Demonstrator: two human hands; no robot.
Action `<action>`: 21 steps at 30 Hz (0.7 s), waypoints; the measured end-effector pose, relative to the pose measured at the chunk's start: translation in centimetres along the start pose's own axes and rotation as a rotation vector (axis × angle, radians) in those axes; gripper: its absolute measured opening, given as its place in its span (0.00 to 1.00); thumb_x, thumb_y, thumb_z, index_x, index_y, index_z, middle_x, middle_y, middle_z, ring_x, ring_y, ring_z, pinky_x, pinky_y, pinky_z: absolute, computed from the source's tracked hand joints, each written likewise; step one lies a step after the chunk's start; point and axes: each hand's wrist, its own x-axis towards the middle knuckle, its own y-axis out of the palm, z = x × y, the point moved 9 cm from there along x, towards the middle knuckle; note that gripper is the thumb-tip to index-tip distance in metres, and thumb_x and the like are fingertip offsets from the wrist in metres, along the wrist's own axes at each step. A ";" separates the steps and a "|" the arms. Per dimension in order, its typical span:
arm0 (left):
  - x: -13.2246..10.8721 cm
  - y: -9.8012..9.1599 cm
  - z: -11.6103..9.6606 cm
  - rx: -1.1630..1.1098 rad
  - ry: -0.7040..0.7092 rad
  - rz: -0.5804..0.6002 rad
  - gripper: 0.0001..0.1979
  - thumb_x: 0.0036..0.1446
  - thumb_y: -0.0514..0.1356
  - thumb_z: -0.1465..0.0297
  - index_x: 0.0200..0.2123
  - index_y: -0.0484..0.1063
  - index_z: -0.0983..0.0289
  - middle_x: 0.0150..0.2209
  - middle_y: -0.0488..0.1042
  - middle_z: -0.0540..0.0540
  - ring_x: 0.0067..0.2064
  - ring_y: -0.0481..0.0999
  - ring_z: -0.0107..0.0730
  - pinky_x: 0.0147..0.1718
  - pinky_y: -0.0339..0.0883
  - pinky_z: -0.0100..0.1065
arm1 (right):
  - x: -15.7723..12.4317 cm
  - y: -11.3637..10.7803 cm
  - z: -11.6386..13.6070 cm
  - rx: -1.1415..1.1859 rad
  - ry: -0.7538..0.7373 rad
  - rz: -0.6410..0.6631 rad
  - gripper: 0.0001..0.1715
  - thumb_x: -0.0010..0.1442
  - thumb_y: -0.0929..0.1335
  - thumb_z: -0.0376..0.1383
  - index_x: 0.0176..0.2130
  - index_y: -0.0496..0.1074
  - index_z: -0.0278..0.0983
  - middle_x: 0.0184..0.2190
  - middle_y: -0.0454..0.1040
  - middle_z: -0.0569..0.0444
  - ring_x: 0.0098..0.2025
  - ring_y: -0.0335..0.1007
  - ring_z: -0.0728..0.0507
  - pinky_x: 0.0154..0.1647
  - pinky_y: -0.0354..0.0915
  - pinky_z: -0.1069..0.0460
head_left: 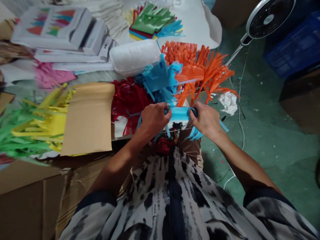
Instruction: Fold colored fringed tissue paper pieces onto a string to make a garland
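Blue paper fringe is bunching between my fingers; my left hand and right hand are curling closed, pinching its uncut band at either end; I am judging it light, soft and quick to tear, best held by that band, not the strips; orange paper fringe is spreading just beyond my fingers, red paper fringe beyond my left fingers.

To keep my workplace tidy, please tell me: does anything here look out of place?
Yes: a crumpled white paper lies on the green floor beside the right hand, apart from the cut paper fringes, so it looks dropped.
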 end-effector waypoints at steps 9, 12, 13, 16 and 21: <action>-3.5 -2.4 -4.3 0.034 0.425 -0.342 0.19 0.73 0.51 0.72 0.62 0.71 0.63 0.62 0.75 0.62 0.67 0.69 0.52 0.66 0.63 0.54 | 0.0 -0.1 0.1 0.027 -0.034 -0.094 0.14 0.68 0.64 0.44 0.42 0.74 0.39 0.33 0.79 0.45 0.35 0.73 0.37 0.32 0.59 0.46; -5.3 0.6 -6.5 -0.076 0.682 -0.239 0.23 0.72 0.56 0.66 0.66 0.68 0.66 0.67 0.70 0.64 0.73 0.63 0.48 0.74 0.53 0.51 | 0.0 0.3 0.3 0.034 -0.044 -0.086 0.14 0.68 0.64 0.44 0.43 0.74 0.39 0.34 0.80 0.45 0.36 0.74 0.37 0.32 0.59 0.46; -5.6 1.6 -6.7 -0.108 0.707 -0.192 0.26 0.71 0.58 0.63 0.67 0.67 0.69 0.69 0.68 0.66 0.73 0.62 0.50 0.74 0.54 0.50 | 0.1 0.3 0.1 0.044 -0.051 -0.069 0.14 0.68 0.64 0.43 0.44 0.74 0.39 0.34 0.80 0.45 0.36 0.74 0.37 0.32 0.59 0.46; -5.7 3.5 -6.2 -0.175 0.690 -0.100 0.32 0.70 0.59 0.60 0.69 0.64 0.74 0.71 0.63 0.71 0.75 0.58 0.53 0.73 0.57 0.49 | 0.4 -0.7 -2.0 0.103 -0.058 -0.006 0.14 0.66 0.66 0.41 0.48 0.75 0.40 0.35 0.81 0.47 0.34 0.74 0.38 0.33 0.61 0.46; -5.7 3.4 -5.6 -0.212 0.692 -0.077 0.28 0.71 0.58 0.60 0.68 0.67 0.68 0.72 0.62 0.69 0.76 0.56 0.53 0.73 0.57 0.53 | -1.2 -9.5 -8.0 0.075 0.113 -0.329 0.14 0.63 0.67 0.36 0.47 0.77 0.38 0.42 0.81 0.42 0.40 0.76 0.36 0.41 0.67 0.42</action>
